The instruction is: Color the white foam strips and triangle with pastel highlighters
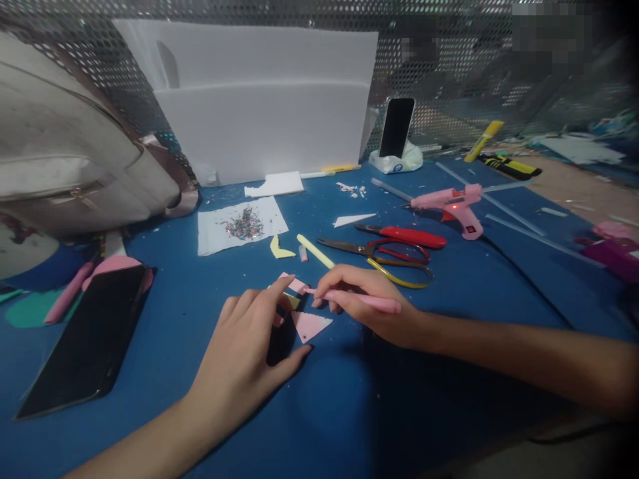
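Note:
My right hand point(367, 299) is closed round a pink pen point(372, 301), its tip pointing left at a small pink foam piece point(298, 285). My left hand point(249, 339) rests on the blue table with the fingers spread, the index finger pressing beside that piece. A pink foam triangle point(309, 325) lies between the two hands, close to my left thumb. A dark object sits under the left hand, partly hidden.
Scissors point(384, 256), a red cutter point(407, 235) and a pink glue gun point(452, 203) lie behind the right hand. White paper with glitter point(243, 225), yellow scraps point(280, 249), white foam sheets point(259, 100), a propped phone point(397, 126), a flat black phone point(90, 336) and a bag point(64, 153) surround the work area.

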